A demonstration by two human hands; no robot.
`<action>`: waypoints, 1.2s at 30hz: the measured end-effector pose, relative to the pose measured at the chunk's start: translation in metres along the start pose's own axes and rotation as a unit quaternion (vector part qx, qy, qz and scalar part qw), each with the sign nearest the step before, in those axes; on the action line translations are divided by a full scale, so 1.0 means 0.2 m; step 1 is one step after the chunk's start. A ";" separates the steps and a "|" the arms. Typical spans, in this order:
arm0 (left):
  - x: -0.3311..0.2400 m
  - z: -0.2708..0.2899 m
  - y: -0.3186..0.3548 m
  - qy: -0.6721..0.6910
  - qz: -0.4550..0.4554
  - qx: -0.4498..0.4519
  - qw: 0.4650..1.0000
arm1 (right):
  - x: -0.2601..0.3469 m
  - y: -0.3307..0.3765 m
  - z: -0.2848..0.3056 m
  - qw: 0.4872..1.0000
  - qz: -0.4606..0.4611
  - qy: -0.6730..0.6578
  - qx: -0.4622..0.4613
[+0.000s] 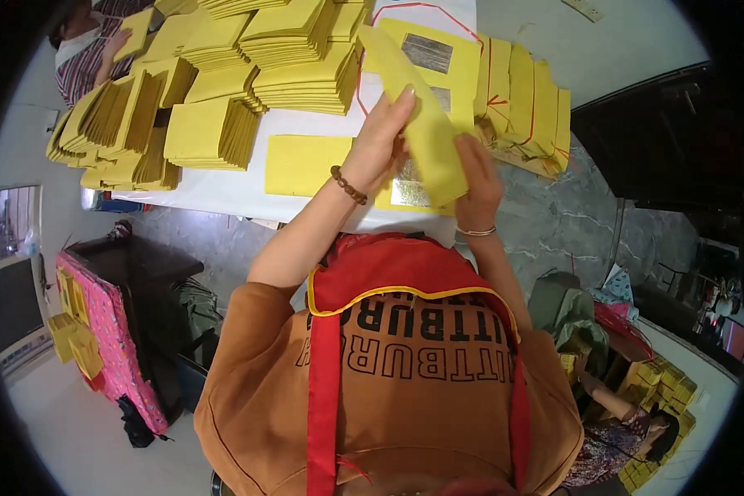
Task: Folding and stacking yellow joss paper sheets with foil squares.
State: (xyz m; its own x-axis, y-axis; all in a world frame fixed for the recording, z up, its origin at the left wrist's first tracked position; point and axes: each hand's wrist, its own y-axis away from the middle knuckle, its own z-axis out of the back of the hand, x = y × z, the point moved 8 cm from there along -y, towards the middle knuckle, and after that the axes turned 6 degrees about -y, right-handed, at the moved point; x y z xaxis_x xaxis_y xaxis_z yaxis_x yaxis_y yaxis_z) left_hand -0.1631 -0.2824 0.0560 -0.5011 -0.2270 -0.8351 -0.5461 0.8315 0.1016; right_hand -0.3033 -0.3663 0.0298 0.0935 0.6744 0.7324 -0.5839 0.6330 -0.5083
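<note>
A yellow paper sheet (426, 132), curved lengthwise, is held up at a slant above the table. My left hand (380, 140) pinches its left edge between thumb and fingers. At its lower right edge my right hand (479, 183) is closed on the paper, part of its fingers hidden behind it. Below lie flat yellow sheets with silver foil rectangles (426, 54), partly covered by the held sheet and my hands. A plain yellow folded piece (307, 164) lies left of my left wrist.
Stacks of folded yellow paper (215, 136) crowd the table's left side. Bundles tied with red string (517, 107) stand at the right. A red string loop (438, 8) lies behind the foil sheets. One person (99, 50) holds yellow paper far left; another (620, 430) is at lower right.
</note>
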 end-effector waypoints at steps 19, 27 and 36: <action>0.19 -0.03 0.00 -0.478 -0.080 0.116 0.867 | -0.09 0.12 -0.44 0.564 -0.433 -0.702 0.028; 0.43 0.08 -0.02 -0.262 0.038 0.064 0.962 | -0.18 0.18 -0.50 0.504 -0.438 -0.743 0.053; 0.35 0.04 0.00 -0.504 -0.062 -0.019 0.861 | -0.29 0.20 -0.58 0.476 -0.405 -0.776 0.080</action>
State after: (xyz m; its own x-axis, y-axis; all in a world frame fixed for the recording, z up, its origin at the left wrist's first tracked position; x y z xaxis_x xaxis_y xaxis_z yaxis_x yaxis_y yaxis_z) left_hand -0.1921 -0.2943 -0.0071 0.3902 0.2589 -0.8836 -0.5841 0.8114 -0.0202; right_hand -0.2373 -0.3360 -0.0850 -0.2962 -0.9391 0.1744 -0.9288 0.3258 0.1765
